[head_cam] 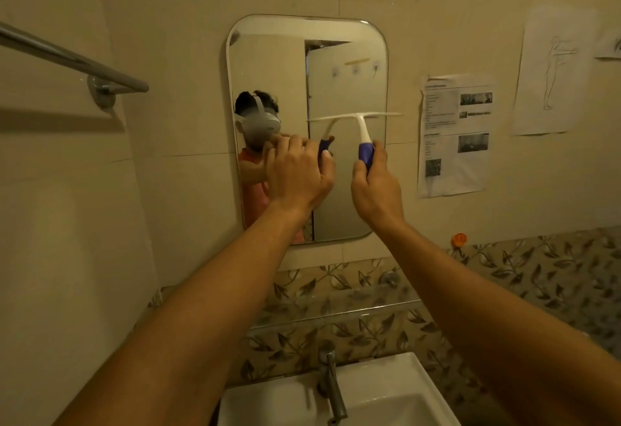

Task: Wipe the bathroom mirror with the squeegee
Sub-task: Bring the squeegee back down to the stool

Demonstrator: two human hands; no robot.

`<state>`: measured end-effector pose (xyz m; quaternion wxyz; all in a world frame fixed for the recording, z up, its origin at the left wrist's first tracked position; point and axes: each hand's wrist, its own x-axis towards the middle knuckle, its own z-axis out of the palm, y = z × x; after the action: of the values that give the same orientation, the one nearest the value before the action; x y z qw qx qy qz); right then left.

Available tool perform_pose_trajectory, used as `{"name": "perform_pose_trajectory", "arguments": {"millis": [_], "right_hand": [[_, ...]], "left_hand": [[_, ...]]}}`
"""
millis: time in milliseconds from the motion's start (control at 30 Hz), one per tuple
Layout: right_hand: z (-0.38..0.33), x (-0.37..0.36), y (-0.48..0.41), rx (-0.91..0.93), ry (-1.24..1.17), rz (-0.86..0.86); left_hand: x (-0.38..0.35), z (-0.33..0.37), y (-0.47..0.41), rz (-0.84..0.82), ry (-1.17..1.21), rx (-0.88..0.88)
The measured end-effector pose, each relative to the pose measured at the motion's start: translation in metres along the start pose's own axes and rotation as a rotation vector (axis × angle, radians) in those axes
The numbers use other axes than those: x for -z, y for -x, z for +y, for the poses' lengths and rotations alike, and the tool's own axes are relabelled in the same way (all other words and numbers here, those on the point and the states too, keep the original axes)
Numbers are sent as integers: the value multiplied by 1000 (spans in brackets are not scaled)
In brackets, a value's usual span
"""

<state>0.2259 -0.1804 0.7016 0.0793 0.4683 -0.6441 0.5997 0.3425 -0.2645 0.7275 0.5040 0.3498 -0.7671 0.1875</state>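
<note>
Towel rail (74,59): metal bar fixed to the tiled wall, far left.
Mirror (307,56): rounded rectangle on the wall, centre.
Left hand (299,173): raised against the lower glass, fingers spread and slightly curled, holding nothing.
Squeegee (364,136): white T-shaped head, blade level across the mirror's right half at mid-height; blue handle points down.
Right hand (374,183): grip closed around the blue handle, just right of the left hand.
Printed sheets (455,133): taped to the wall right of the mirror; text too small to read.
Tap (331,382): over the white basin (403,392), below the arms.
</note>
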Motion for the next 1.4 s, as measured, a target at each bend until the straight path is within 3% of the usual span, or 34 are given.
{"name": "perform_pose_trajectory", "arguments": {"millis": [167, 400, 1000, 1400], "right_hand": [[-12, 7, -15, 119, -72, 67], [18, 43, -34, 77, -32, 147], [197, 216, -63, -49, 212, 238], [289, 265, -47, -157, 299, 230]], "left_hand": [[10, 16, -14, 65, -19, -23], [-10, 62, -19, 49, -34, -50], [-133, 303, 4, -16, 142, -140], [-197, 379, 47, -166, 197, -202]]}}
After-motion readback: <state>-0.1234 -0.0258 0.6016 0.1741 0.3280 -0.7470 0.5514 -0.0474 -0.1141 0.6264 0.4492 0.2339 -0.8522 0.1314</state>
